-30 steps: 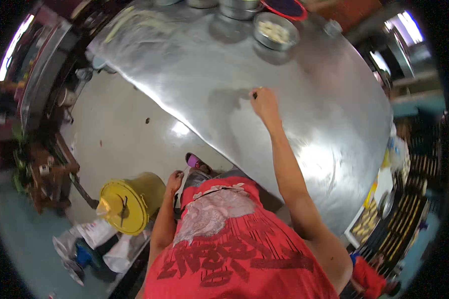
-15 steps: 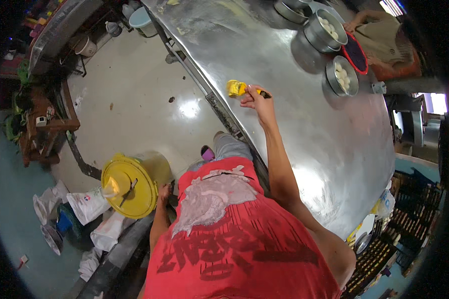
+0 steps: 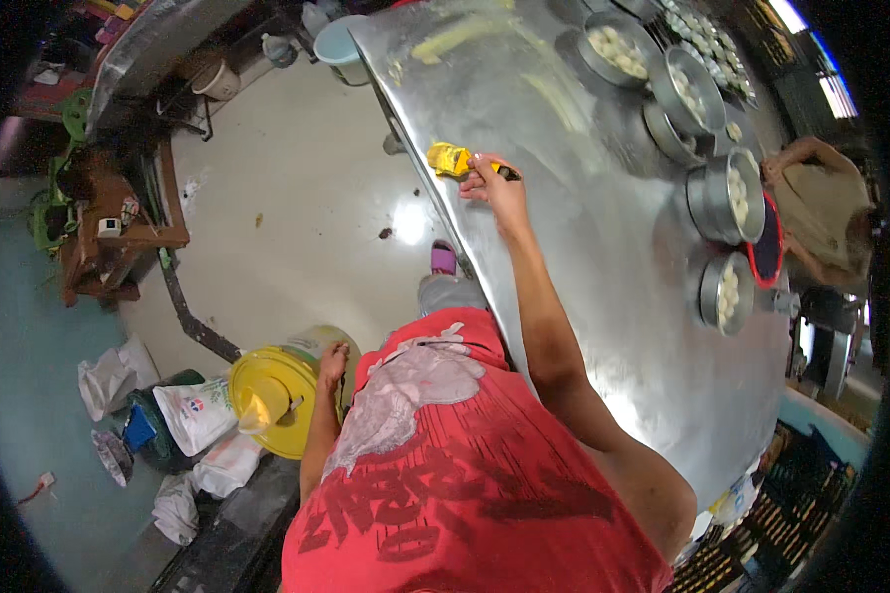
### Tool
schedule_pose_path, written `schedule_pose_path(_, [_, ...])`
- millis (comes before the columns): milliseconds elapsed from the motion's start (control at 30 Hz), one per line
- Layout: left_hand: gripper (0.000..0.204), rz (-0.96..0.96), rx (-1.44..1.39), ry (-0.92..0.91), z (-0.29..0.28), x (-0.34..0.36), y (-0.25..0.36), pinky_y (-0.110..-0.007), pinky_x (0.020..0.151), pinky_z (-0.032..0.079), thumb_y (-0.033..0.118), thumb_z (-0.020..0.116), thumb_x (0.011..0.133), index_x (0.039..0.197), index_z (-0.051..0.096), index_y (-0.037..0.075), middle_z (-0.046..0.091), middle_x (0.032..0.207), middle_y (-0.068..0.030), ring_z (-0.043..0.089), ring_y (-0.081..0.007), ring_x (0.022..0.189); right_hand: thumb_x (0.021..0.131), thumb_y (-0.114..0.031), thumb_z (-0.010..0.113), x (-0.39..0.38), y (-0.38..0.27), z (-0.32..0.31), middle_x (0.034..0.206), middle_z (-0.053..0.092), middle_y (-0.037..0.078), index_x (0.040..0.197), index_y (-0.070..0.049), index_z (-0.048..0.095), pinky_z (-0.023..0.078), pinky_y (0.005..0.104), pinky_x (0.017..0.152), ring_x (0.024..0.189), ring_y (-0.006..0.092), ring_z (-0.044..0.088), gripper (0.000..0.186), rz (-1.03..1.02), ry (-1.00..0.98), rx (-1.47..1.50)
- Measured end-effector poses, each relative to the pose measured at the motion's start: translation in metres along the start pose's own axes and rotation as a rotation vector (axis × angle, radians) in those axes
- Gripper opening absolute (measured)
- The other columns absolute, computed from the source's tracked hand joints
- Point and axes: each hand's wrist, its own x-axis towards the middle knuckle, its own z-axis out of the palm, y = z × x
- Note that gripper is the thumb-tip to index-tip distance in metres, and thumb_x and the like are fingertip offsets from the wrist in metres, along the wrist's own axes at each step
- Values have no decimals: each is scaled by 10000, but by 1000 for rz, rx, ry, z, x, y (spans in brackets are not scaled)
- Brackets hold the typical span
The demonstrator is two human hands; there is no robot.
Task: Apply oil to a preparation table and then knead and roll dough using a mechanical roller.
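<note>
In the head view, a crumpled yellow item (image 3: 445,159) with a dark end is over the tabletop (image 3: 603,237), near its left edge. The right hand (image 3: 497,188) pinches it between thumb and fingers. Left of the tabletop, the left hand (image 3: 334,363) curls beside a yellow-lidded bucket (image 3: 303,400); its grip is unclear. Dark lettering marks the red shirt (image 3: 435,465).
</note>
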Motion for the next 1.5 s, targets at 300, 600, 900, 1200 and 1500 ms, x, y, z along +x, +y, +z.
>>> schedule_pose_path(300, [381, 69, 18, 144, -43, 29, 136, -341, 862, 470, 284, 551, 935, 1165, 612, -14, 649, 1001, -114, 600, -216, 907, 912, -228, 663, 152, -21, 73, 794, 602, 103, 1087, 52, 628, 592, 292, 594, 649, 181, 660, 332, 5, -82, 70])
schedule_pose_path(600, [270, 140, 221, -119, -104, 104, 139, -286, 597, 410, 266, 561, 913, 982, 657, 23, 549, 737, 11, 485, -120, 648, 923, -230, 663, 247, -41, 124, 821, 618, 109, 1076, 31, 628, 593, 297, 599, 663, 188, 663, 305, 18, -26, 135])
schedule_pose_path(900, [238, 474, 459, -331, -177, 351, 296, -288, 619, 444, 247, 542, 915, 1003, 631, 44, 569, 769, 9, 506, -106, 682, 916, -263, 670, 353, -83, 91, 757, 630, 59, 1058, -5, 652, 579, 311, 606, 651, 173, 658, 295, -156, 284, 154])
schedule_pose_path(1200, [312, 332, 381, -426, -195, 497, 472, -328, 832, 499, 207, 401, 987, 949, 640, 10, 659, 915, -116, 618, -205, 908, 869, -330, 671, 45, -106, -85, 775, 615, 35, 996, -88, 656, 534, 301, 500, 559, 133, 561, 273, 365, 973, -288])
schedule_pose_path(1500, [244, 639, 725, -291, -119, 482, 642, -366, 745, 501, 234, 548, 968, 1041, 636, 19, 677, 909, -131, 631, -216, 821, 771, -94, 624, 259, -42, 31, 794, 668, 138, 702, -90, 707, 488, 439, 708, 852, 312, 642, 108, -112, 1012, -1199])
